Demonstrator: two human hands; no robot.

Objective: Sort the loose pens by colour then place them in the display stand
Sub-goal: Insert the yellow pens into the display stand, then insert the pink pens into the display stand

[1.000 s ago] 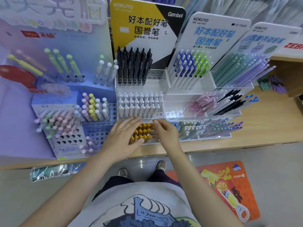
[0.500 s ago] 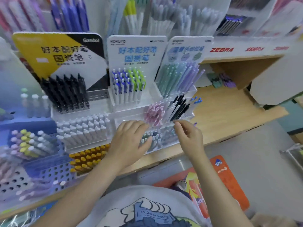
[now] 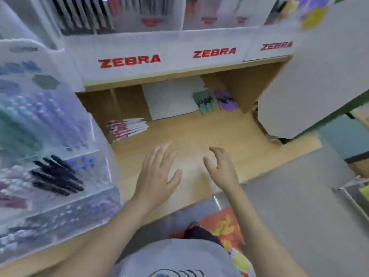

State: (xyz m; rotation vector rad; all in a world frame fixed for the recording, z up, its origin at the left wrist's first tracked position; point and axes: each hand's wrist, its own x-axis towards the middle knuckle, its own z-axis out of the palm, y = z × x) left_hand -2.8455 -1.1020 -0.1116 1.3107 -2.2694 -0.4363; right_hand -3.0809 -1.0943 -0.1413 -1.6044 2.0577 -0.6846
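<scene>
Over the bare wooden shelf (image 3: 199,132), both my hands hover with nothing in them. Left hand (image 3: 157,174): fingers straight and spread, palm down, thumb out to the right. Right hand (image 3: 221,166): fingers loosely curled, apart from one another, gripping nothing.

Loose pens, item one: white bundle with red and dark markings (image 3: 127,127), flat on the shelf, ahead and to the left of my left fingers, well apart from them. Long axis runs left to right, slightly tilted; which end is the tip is too blurred to tell.

Item two: green pens (image 3: 204,101), at the back of the shelf, well ahead of my right fingers. Item three: purple pens (image 3: 226,99), just beside the green ones on their right. Both sets lie roughly front to back; detail blurred.

Display stand (image 3: 60,166): clear acrylic tiers at my left, just beside the left hand, holding black pens (image 3: 56,180) that slant up-left to down-right.

Surroundings: white card (image 3: 171,98) leaning at the shelf back; white header with red ZEBRA lettering (image 3: 129,60) above; large white panel (image 3: 309,86) at right. Nothing lies between my hands and the loose pens.
</scene>
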